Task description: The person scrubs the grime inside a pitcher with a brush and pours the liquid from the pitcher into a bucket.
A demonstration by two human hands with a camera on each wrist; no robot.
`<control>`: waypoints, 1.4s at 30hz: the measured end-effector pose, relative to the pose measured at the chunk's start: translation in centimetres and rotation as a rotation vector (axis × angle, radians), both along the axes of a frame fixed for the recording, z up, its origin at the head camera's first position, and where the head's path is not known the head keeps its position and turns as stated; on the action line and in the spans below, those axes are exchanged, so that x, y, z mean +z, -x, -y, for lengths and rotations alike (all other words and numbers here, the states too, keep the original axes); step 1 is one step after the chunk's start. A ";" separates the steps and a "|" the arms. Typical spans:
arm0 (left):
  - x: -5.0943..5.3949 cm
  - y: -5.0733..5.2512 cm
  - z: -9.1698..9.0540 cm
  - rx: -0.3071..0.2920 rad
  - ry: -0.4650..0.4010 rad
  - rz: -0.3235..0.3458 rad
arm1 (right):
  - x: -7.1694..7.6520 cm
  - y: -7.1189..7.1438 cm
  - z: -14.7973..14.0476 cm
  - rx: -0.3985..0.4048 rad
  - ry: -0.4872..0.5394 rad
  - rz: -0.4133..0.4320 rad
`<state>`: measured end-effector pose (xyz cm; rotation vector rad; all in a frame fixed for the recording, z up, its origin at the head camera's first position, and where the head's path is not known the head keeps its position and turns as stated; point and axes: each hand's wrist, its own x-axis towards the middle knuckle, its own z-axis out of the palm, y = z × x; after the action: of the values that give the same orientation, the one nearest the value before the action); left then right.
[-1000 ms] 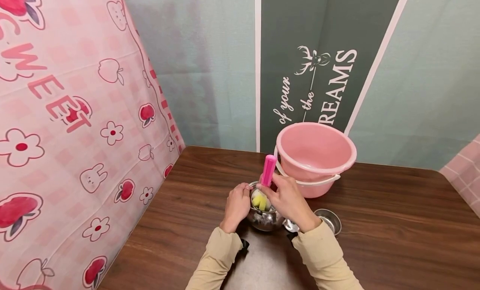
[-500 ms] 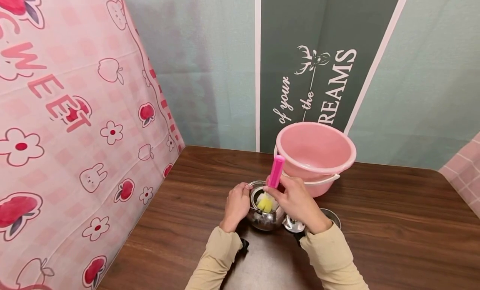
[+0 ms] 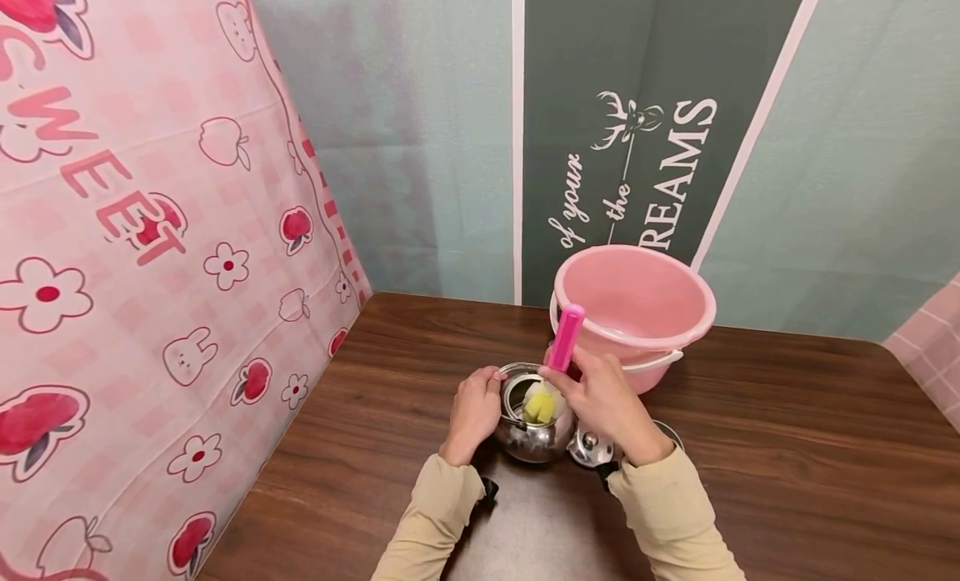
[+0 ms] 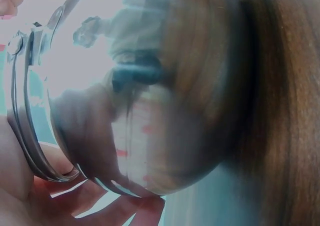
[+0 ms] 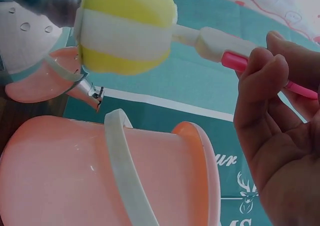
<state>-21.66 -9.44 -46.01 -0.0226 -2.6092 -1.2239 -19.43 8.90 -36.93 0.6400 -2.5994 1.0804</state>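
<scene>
Watching remotely, I see the right hand [image 3: 606,393] pinching a brush [image 3: 566,339], handle slanting upper-right; the left hand [image 3: 476,408] grips a pot [image 3: 529,443] on the table [image 3: 787,456], curtain [image 3: 405,164] behind.

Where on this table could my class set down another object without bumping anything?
The tabletop has two broad bare patches: one between the left hand and the pink patterned cloth, running on behind the metal pot; another right of the pink bucket. It is crowded around the right hand, where pot, lid, metal dish and bucket cluster.
</scene>
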 end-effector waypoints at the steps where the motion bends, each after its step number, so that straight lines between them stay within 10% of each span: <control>1: 0.0 0.0 0.0 -0.001 0.001 0.000 | 0.0 0.0 0.0 -0.004 0.004 0.000; 20: -0.1 0.2 0.0 -0.014 0.000 -0.012 | -1.2 1.2 0.6 -0.082 0.098 -0.043; 42: -0.1 0.0 -0.1 0.022 -0.031 0.037 | -1.2 0.5 2.4 0.009 0.077 -0.105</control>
<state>-21.67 -9.32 -46.14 0.0346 -2.6147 -1.2683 -19.92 6.45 -38.08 0.6720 -2.4557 1.1128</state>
